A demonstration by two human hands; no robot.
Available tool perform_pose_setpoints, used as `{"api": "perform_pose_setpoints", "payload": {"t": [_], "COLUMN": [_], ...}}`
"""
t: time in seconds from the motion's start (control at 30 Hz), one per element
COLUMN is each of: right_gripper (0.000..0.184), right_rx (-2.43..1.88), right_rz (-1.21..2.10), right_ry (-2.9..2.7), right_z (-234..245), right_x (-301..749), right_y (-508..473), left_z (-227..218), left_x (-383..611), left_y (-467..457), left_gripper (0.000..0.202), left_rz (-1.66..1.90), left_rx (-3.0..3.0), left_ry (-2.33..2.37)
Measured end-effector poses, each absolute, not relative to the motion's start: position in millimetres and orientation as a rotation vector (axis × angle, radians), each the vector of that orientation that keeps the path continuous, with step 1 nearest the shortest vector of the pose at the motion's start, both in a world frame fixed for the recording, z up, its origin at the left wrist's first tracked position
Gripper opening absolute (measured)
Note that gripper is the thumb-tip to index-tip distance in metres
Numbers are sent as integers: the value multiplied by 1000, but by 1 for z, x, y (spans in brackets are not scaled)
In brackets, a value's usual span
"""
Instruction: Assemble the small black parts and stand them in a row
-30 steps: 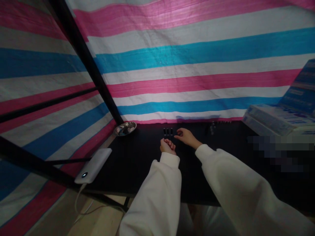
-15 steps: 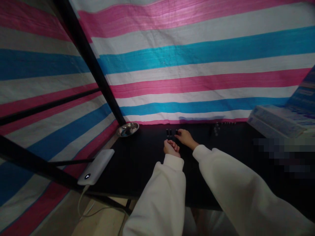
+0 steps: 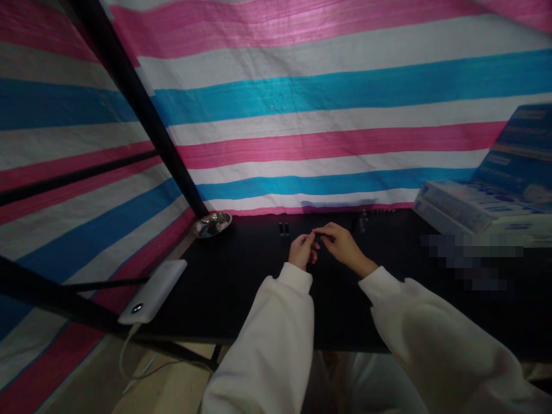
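Note:
Both my hands meet over the middle of a black table point(image 3: 241, 287), in white sleeves. My right hand point(image 3: 342, 247) pinches a small dark piece between thumb and fingers, its tip against my left hand point(image 3: 303, 251), whose fingers are curled shut around something too small to make out. Two small dark upright pieces point(image 3: 283, 229) stand on the table just left of and behind my left hand. A row of similar small dark pieces point(image 3: 375, 214) stands at the back, right of my right hand.
A metal dish point(image 3: 211, 224) sits at the table's back left corner beside a slanting black pole point(image 3: 142, 115). A white power bank point(image 3: 153, 290) with a cable lies on the left edge. Blue-and-white boxes point(image 3: 478, 201) are stacked at the right. Striped tarpaulin hangs behind.
My right hand has lifted one dark piece from the group of three, leaving two, and drawn back to meet my left hand, which rose off the table.

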State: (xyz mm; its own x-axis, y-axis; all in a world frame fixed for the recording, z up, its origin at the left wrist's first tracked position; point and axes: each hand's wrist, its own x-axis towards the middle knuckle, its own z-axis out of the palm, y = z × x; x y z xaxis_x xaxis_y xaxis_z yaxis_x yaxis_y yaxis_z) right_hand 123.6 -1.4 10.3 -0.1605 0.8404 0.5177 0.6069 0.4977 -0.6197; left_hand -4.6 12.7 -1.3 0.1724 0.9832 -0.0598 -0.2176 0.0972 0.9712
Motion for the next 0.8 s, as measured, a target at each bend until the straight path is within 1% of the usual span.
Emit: {"api": "perform_pose_setpoints", "payload": {"t": [0.13,0.2,0.27,0.3,0.43,0.53,0.8], "right_gripper": [47,43,33,33,47,48,46], "right_rx": [-1177,-1241,-1315,-1342,-1317,-1208,-1112], "right_rz": [398,450,503,539,793,944,990], "right_ry": [-1784,-1663,-1565,-1532,-1438,-1340,-1223], "right_z": [-3,-9,-11,-11,-12,-15,-18], "right_x": [133,135,136,136,134,133,133], "right_y": [-6,-7,-7,-7,-5,-2,1], "left_z": [-9,-10,-10,-10,-8,-7,-9], "left_x": [-2,-2,-2,-2,0,1,3], "left_y": [14,15,14,13,10,8,7], "left_gripper": [15,13,13,13,15,16,19], "left_rz": [1250,1316,1338,1333,1281,1256,1256], "left_rx": [1276,1347,1406,1429,1503,1537,1585], "left_ry": [1024,1038,1013,996,951,943,981]}}
